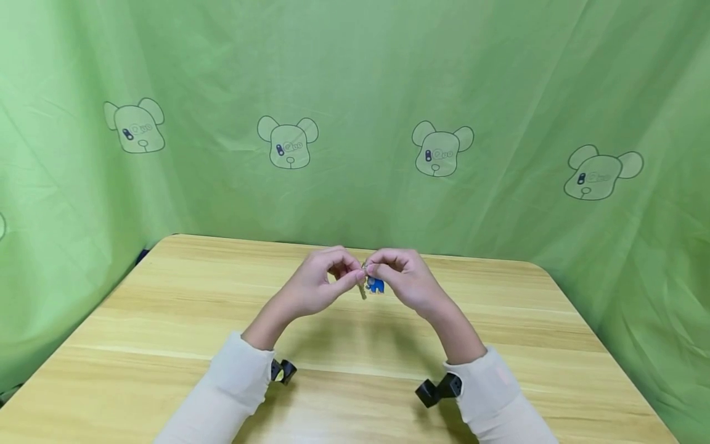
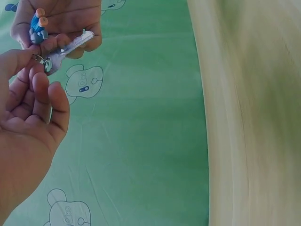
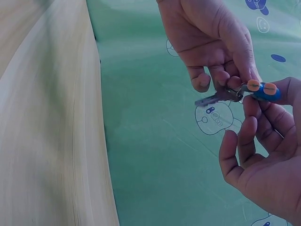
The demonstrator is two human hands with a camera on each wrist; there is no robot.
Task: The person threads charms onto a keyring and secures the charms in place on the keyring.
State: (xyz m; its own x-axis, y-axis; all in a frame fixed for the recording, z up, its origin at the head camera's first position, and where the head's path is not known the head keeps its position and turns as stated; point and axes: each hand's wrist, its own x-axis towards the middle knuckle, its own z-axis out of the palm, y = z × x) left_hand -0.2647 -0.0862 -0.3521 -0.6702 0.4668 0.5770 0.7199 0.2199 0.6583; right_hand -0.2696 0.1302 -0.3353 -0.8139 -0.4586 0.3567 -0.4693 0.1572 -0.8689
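Observation:
My left hand point(image 1: 318, 282) and right hand point(image 1: 409, 282) meet above the table, thumbs and fingertips at a small metal key ring point(image 2: 45, 62). The left thumb and index finger pinch the ring next to the key's head; the right fingertips pinch it on the charm's side. A metal key point(image 2: 70, 50) hangs from the ring, its toothed blade angled down in the head view point(image 1: 363, 291). Beside it dangles a blue elephant charm point(image 1: 376, 285) with orange feet, close under the right thumb. Fingertips partly hide the ring.
The wood-grain table point(image 1: 166, 290) has rounded far corners. Behind it and at both sides hangs a green curtain point(image 1: 355, 74) printed with bear faces. Black wrist cameras point(image 1: 440, 390) sit at both light sleeves point(image 1: 488, 382).

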